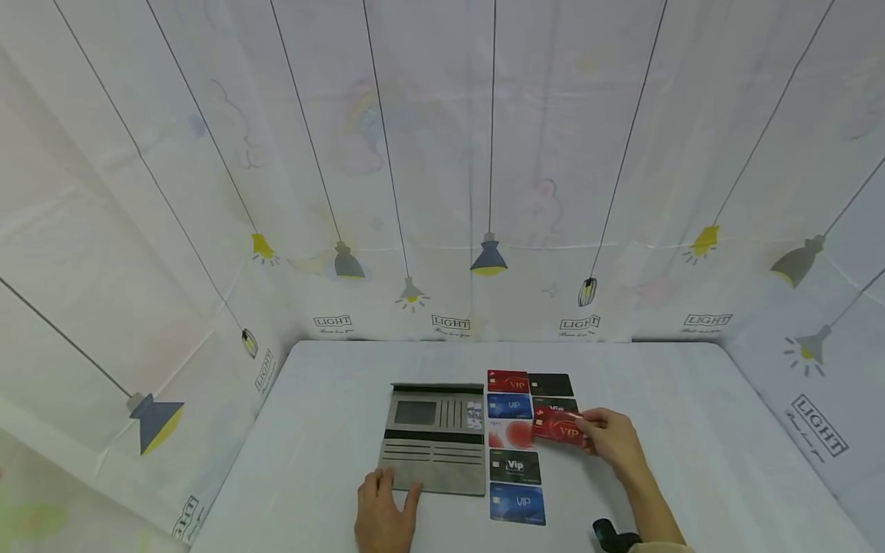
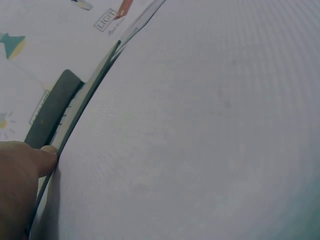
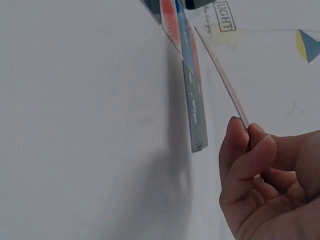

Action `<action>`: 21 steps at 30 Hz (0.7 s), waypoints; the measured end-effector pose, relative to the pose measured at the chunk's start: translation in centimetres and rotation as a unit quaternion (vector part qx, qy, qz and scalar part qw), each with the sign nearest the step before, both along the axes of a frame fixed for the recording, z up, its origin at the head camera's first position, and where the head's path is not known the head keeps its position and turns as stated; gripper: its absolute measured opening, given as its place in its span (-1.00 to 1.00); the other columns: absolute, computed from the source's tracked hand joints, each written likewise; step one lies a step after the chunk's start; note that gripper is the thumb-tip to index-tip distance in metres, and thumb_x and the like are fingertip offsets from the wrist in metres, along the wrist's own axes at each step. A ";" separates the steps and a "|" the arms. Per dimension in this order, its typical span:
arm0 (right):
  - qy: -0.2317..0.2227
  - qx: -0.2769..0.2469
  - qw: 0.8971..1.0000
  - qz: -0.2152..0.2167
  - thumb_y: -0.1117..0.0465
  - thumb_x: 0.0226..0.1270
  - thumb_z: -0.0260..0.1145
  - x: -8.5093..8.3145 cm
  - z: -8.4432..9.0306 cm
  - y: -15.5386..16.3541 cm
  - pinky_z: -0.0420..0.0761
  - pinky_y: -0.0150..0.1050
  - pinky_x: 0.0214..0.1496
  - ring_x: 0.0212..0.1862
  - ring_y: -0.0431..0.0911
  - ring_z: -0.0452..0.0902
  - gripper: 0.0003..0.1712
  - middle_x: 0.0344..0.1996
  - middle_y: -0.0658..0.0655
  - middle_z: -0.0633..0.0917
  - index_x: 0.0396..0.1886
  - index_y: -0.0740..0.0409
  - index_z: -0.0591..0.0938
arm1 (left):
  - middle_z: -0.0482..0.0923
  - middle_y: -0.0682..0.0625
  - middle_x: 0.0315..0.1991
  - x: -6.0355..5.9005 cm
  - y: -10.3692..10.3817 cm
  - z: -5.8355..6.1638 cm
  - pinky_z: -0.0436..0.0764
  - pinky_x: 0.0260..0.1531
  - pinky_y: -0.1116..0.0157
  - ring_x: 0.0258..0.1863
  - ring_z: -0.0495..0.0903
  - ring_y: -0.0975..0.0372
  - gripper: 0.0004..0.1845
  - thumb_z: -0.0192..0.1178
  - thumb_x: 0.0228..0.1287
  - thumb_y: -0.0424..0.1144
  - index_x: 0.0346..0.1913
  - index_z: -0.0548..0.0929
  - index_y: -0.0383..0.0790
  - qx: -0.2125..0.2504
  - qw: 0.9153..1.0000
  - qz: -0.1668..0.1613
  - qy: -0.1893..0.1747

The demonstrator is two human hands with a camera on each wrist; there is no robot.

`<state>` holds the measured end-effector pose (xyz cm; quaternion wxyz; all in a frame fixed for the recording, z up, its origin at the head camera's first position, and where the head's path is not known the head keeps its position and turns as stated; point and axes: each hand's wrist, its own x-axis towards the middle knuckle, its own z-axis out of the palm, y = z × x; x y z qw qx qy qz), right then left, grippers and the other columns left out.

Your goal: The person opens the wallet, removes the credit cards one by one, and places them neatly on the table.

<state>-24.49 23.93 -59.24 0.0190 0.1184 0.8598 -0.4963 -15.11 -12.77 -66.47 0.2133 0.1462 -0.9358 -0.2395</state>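
Observation:
My right hand [image 1: 611, 442] pinches a red VIP card [image 1: 557, 427] between thumb and fingers. In the right wrist view the card [image 3: 222, 75] is seen nearly edge-on, raised off the table. In the head view it partly covers a dark Vip card [image 1: 553, 403]. A flat grey card organizer [image 1: 435, 478] with slots, a clear window and a black band lies left of the cards. My left hand [image 1: 386, 513] rests at its lower left corner, fingers on the surface and thumb by the near edge.
Left of the held card runs a column: a red VIP card [image 1: 508, 381], a blue card [image 1: 509, 405], a white-and-red card [image 1: 510, 435], a dark Vip card [image 1: 515, 467] and a blue VIP card [image 1: 518, 504]. A black card [image 1: 551, 384] lies at the back. Lamp-printed sheets [image 1: 442, 153] surround the white table [image 1: 311, 430].

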 end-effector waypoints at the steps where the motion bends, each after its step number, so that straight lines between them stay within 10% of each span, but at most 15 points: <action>1: 0.000 0.005 1.000 0.001 0.21 0.46 0.25 0.0 -0.1 0.3 0.66 -0.30 -0.46 -0.42 -0.11 0.57 -0.63 -0.20 0.37 0.70 0.04 0.47 0.57 | 0.54 -0.13 0.01 0.0 0.0 0.0 0.73 -0.20 0.05 0.08 0.55 0.00 -0.37 0.46 0.08 0.15 0.05 0.68 -0.28 0.000 1.000 0.000 0.001; 21: -0.028 0.087 0.996 -0.011 0.19 0.42 0.28 -0.2 -2.1 1.5 0.58 -0.28 -0.48 -0.34 -0.03 0.56 -0.61 -0.17 0.42 0.68 -0.02 0.49 0.62 | 0.55 -0.15 0.04 0.1 0.2 0.4 0.72 -0.14 0.03 0.11 0.54 0.00 -0.36 0.46 0.08 0.14 0.06 0.68 -0.30 0.005 1.000 0.006 -0.013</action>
